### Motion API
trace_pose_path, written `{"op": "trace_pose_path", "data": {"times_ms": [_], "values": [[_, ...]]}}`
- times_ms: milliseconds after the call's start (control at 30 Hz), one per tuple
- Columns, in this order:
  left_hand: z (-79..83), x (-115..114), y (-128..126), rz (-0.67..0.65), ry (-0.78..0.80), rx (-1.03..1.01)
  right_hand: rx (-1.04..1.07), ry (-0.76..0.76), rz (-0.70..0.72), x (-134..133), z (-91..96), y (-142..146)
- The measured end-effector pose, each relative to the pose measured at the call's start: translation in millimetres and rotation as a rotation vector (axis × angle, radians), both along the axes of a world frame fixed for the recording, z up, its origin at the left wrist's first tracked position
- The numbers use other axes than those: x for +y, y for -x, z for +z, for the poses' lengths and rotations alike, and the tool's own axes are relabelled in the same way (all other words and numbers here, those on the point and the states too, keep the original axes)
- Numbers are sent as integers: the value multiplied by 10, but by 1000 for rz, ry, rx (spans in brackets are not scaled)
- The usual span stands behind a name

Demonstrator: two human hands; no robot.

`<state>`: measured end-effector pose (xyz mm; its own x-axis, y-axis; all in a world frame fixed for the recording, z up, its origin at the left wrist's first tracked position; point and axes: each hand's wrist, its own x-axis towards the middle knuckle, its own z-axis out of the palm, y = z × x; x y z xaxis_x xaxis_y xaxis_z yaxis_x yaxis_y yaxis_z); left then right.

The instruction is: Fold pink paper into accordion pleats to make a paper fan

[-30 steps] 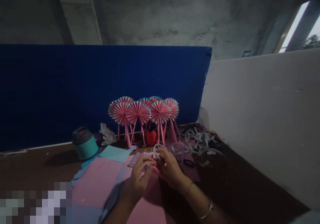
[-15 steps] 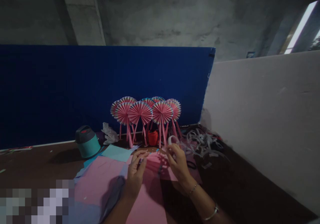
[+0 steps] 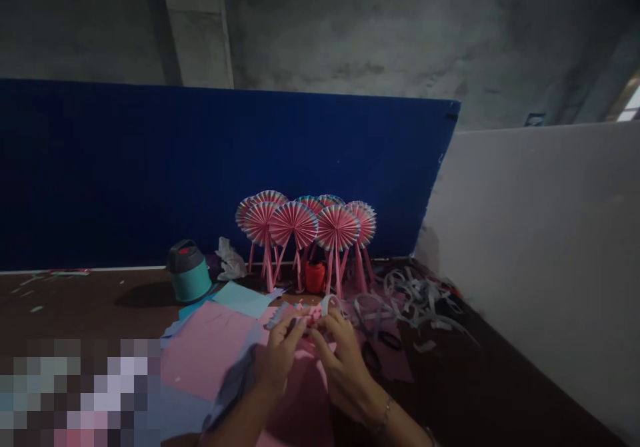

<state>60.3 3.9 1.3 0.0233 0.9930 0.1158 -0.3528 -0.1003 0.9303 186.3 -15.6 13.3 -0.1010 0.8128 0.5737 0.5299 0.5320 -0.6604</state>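
Note:
A small piece of pink paper (image 3: 313, 314), folded in pleats with a bluish edge, is between my two hands. My left hand (image 3: 280, 352) is closed, its thumb and fingers pinching the paper from the left. Close against it, my right hand (image 3: 345, 357) is also closed at the paper's right side, with a curled white strip (image 3: 331, 302) looping up from its fingertips. The fingers partly hide the paper and the strip's lower end. Beneath both hands lies a large pink sheet (image 3: 300, 414).
Several pleated pink paper fans (image 3: 293, 226) stand behind a red roll (image 3: 315, 278). Black-handled scissors (image 3: 371, 356) and tangled white strips (image 3: 413, 297) lie right. Coloured sheets (image 3: 210, 354), a teal container with dark lid (image 3: 191, 282) and crumpled plastic (image 3: 230, 260) are left. A blue panel (image 3: 200, 174) rises behind.
My hands have come together, the right one moving in towards the left with the white strip. The pleated paper now sits gathered between them. The view has turned slightly.

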Motion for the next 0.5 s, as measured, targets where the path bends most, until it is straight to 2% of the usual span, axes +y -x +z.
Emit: {"op": "trace_pose_path", "data": {"times_ms": [100,267,500], "values": [[34,-27,-11,-123,66,-57,40,66,-4,38,-22,-27],[79,-34,17,-189,73,-118,96,94,-1,56,2,-54],[27,8,28,-256,102,-193,145,83,-27,57,11,-53]]}}
